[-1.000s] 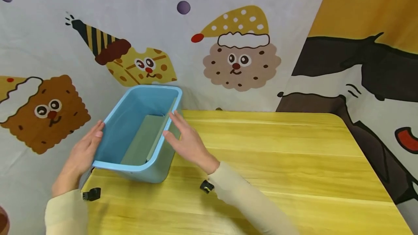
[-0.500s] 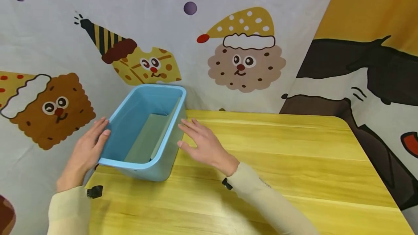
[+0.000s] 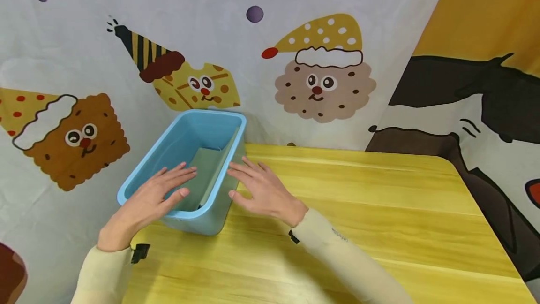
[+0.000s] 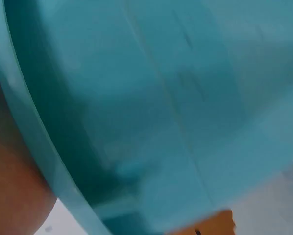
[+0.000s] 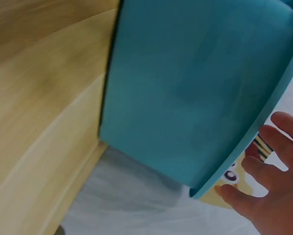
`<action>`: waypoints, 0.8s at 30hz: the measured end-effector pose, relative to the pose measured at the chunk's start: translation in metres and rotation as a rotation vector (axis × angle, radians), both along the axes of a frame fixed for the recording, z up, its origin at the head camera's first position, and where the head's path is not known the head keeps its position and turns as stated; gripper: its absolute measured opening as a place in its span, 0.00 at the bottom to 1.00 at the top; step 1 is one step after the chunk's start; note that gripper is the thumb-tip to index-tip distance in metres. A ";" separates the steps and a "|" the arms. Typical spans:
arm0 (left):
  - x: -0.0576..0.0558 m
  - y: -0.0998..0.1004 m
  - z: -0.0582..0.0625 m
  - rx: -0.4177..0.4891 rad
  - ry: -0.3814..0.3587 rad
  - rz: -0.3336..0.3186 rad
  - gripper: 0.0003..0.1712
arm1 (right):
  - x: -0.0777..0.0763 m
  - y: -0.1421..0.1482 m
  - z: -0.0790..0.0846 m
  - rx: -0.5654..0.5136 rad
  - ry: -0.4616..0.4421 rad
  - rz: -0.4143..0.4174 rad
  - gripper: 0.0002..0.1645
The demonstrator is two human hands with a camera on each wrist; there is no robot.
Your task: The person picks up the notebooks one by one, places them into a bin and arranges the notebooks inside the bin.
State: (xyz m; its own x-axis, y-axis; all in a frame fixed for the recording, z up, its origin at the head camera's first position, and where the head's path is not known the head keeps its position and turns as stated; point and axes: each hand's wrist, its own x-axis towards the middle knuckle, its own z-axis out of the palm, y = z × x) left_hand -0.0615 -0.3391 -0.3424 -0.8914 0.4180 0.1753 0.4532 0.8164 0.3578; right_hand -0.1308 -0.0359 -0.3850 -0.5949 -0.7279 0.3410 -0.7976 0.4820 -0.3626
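Observation:
A light blue plastic tub (image 3: 215,222) stands at the table's left end, against the patterned cloth. Inside it a flat grey-green panel (image 3: 205,163) lies on the bottom, and another thin piece leans along the right wall. My left hand (image 3: 149,196) is over the tub's near left part, fingers spread and straight, holding nothing. Just outside the right rim, my right hand (image 3: 266,191) has its fingers extended toward the rim. In the right wrist view, the right fingers (image 5: 271,174) are spread beside the rim. The left wrist view is filled mostly by the tub's wall (image 4: 136,107).
The yellow wood-grain table (image 3: 358,210) extends to the right of the tub. A white cloth (image 3: 202,18) printed with cartoon biscuits and cheese hangs behind it. Small black clips (image 3: 140,252) sit at the sleeve cuffs.
My left hand has left the tub's outer left side and come over its opening. My right hand has drawn off the right rim. The head view has shifted slightly left.

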 end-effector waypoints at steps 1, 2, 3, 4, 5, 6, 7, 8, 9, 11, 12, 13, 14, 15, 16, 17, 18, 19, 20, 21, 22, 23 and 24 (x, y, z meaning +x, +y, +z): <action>0.000 0.005 0.000 0.002 -0.024 -0.026 0.27 | 0.000 0.001 -0.002 0.003 -0.007 0.000 0.36; 0.000 0.008 0.000 0.003 -0.045 -0.046 0.27 | 0.000 0.002 -0.003 0.010 -0.013 0.004 0.37; 0.000 0.011 -0.001 0.001 -0.057 -0.064 0.27 | 0.000 0.002 -0.005 0.013 -0.020 0.010 0.38; 0.001 0.013 -0.002 -0.003 -0.065 -0.079 0.28 | 0.000 0.002 -0.006 0.017 -0.022 0.016 0.38; 0.001 0.014 -0.003 -0.006 -0.068 -0.092 0.28 | 0.001 0.002 -0.008 0.020 -0.022 0.024 0.39; 0.001 0.015 -0.004 -0.004 -0.072 -0.100 0.28 | 0.001 0.002 -0.009 0.021 -0.021 0.029 0.39; 0.002 0.016 -0.005 -0.001 -0.073 -0.107 0.29 | 0.001 0.001 -0.010 0.023 -0.015 0.034 0.39; 0.002 0.016 -0.006 0.002 -0.073 -0.110 0.29 | 0.001 0.001 -0.010 0.025 -0.013 0.038 0.39; 0.002 0.017 -0.007 0.005 -0.073 -0.111 0.30 | 0.001 0.001 -0.011 0.030 -0.010 0.039 0.39; 0.002 0.019 -0.008 0.011 -0.076 -0.106 0.30 | 0.000 0.001 -0.011 0.043 -0.004 0.041 0.39; 0.002 0.020 -0.008 0.012 -0.080 -0.104 0.30 | 0.001 0.001 -0.011 0.049 -0.006 0.041 0.39; 0.002 0.022 -0.008 0.010 -0.084 -0.103 0.29 | 0.001 0.001 -0.012 0.057 -0.008 0.043 0.40; 0.002 0.023 -0.008 0.004 -0.089 -0.105 0.29 | 0.002 0.001 -0.012 0.065 -0.013 0.042 0.40; 0.002 0.025 -0.009 -0.003 -0.099 -0.103 0.28 | 0.003 0.001 -0.013 0.072 -0.015 0.041 0.40; 0.001 0.026 -0.009 -0.022 -0.107 -0.104 0.27 | 0.003 0.001 -0.013 0.074 -0.015 0.043 0.40; 0.000 0.027 -0.009 -0.039 -0.119 -0.101 0.27 | 0.004 0.001 -0.013 0.074 -0.016 0.046 0.40; -0.001 0.028 -0.008 -0.053 -0.136 -0.096 0.27 | 0.004 0.001 -0.013 0.076 -0.013 0.047 0.40; -0.002 0.029 -0.008 -0.065 -0.156 -0.088 0.27 | 0.003 0.001 -0.012 0.075 -0.009 0.046 0.40; -0.004 0.030 -0.007 -0.076 -0.173 -0.078 0.28 | 0.003 0.001 -0.012 0.070 -0.006 0.045 0.40; -0.005 0.031 -0.007 -0.086 -0.189 -0.066 0.29 | 0.002 0.001 -0.011 0.067 -0.004 0.044 0.40; -0.007 0.031 -0.006 -0.094 -0.200 -0.058 0.29 | 0.001 0.001 -0.010 0.064 -0.003 0.043 0.40; -0.007 0.031 -0.005 -0.091 -0.209 -0.045 0.30 | 0.001 0.001 -0.010 0.061 -0.006 0.043 0.40; -0.008 0.030 -0.004 -0.088 -0.210 -0.036 0.30 | 0.000 0.001 -0.009 0.059 -0.009 0.042 0.40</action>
State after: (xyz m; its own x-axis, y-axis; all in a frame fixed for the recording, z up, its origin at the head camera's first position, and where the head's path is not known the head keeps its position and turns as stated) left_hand -0.0696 -0.3086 -0.3467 -0.8887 0.4556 -0.0512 0.4056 0.8334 0.3753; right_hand -0.1310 -0.0351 -0.3940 -0.5661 -0.7712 0.2913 -0.8145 0.4686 -0.3421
